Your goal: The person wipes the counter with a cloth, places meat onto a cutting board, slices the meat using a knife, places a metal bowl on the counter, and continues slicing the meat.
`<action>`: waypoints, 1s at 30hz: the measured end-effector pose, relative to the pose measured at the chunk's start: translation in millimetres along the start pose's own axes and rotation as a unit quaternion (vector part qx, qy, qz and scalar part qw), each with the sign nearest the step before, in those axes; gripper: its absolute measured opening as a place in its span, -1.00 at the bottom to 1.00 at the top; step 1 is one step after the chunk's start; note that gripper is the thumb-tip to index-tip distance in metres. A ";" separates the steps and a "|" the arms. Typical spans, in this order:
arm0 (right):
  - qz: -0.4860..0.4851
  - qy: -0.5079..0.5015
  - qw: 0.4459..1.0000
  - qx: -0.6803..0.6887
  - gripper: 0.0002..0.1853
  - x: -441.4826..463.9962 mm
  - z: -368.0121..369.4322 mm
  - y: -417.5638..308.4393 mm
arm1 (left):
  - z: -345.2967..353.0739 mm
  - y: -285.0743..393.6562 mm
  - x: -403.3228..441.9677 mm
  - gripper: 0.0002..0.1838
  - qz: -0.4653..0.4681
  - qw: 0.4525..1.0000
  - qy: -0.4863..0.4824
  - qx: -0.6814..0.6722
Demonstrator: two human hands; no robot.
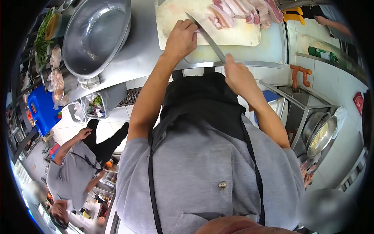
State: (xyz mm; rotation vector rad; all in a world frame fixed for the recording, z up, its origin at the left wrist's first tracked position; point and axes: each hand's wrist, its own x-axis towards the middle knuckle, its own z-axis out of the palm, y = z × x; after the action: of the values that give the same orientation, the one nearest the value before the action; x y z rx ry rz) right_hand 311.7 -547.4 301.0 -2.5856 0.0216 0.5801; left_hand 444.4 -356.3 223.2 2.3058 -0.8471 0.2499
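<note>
My right hand (pixel 238 75) is wrapped round the handle of a long kitchen knife (pixel 210 42). Its blade slants up and to the left over the white cutting board (pixel 245 40), with the tip beyond my left fingers. Close beside the blade, my left hand (pixel 181 39) has its fingers curled down on the board. A small pinkish edge of meat shows at those fingertips; most of that piece is hidden under the hand. Sliced raw pork (pixel 233 9), pink with pale fat, lies at the board's upper right, to the right of the blade.
A large metal bowl (pixel 97 37) stands on the steel counter (pixel 142 46) to the left. Bagged food (pixel 57 84) and a bin with scraps (pixel 95 104) are at lower left. Another person (pixel 74 167) is behind on the left; more bowls (pixel 322 134) are stacked at right.
</note>
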 end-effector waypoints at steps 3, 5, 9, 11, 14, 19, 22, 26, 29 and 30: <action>-0.011 0.021 1.000 0.019 -0.84 50.4 11.1 -12.0 | 0.5 0.7 -0.5 -0.81 -0.005 1.000 -0.002 -0.004; -0.011 0.029 1.000 0.007 -0.82 61.7 15.0 -19.3 | 2.0 2.1 -2.7 -0.82 -0.018 1.000 -0.007 0.001; 0.004 0.051 0.999 -0.017 -0.80 21.9 33.0 2.8 | 6.0 -0.2 -6.2 -0.84 -0.006 1.000 0.020 0.019; 0.039 0.014 0.999 -0.015 -0.80 -11.0 24.8 9.0 | 7.1 -1.0 -10.0 -0.86 0.001 0.999 0.031 0.023; 0.063 -0.012 0.998 -0.023 -0.79 -22.3 10.2 23.1 | 4.8 -2.8 -9.1 -0.90 -0.001 0.999 0.041 -0.015; 0.038 0.039 0.998 -0.010 -0.81 -14.4 -8.2 8.3 | -11.7 -2.7 -14.7 -0.79 -0.020 0.996 0.035 -0.079; 0.043 0.043 0.998 -0.028 -0.82 -17.1 -15.4 -2.8 | -21.9 0.9 -14.9 -0.76 -0.037 0.996 0.052 -0.063; 0.011 0.007 0.999 -0.033 -0.84 -21.8 -19.2 -10.2 | -20.3 -2.8 -12.0 -0.77 -0.074 0.997 0.004 -0.038; 0.025 -0.024 0.998 -0.051 -0.86 -17.7 -14.4 -11.9 | -12.1 -6.8 -12.3 -0.78 -0.036 0.999 -0.008 -0.023; 0.010 -0.009 0.999 -0.035 -0.85 -10.3 -8.4 -11.4 | -10.4 -6.6 -12.5 -0.78 -0.040 0.999 -0.008 -0.019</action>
State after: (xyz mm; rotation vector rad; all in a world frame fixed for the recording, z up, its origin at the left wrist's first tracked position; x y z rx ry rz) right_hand 307.0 -542.2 317.0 -2.6501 0.0217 0.6223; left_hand 439.5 -339.5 222.9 2.3033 -0.7600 0.1792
